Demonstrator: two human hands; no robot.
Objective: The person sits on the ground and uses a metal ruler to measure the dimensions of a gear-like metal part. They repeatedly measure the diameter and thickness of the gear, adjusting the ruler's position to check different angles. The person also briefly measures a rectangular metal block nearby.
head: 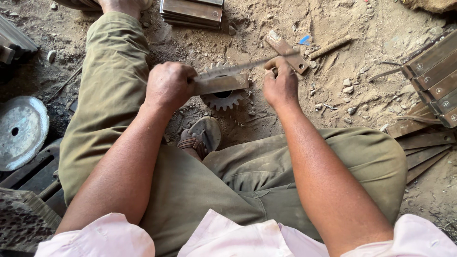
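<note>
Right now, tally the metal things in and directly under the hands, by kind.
Flat metal bar with an end hole, gripped by the left hand: 1
Thin blurred file or blade, held at its end by the right hand: 1
Toothed gear on the dirt beneath the bar: 1
Total: 3

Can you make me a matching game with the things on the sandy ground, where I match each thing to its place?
Things:
1. gear wheel
2. round metal disc
3. flat metal bar
4. sandal

Places:
A. held in the left hand
B. far left, on the ground
C. on the foot between the knees
D. on the ground under the bar

Pairs: 1-D, 2-B, 3-A, 4-C
</note>
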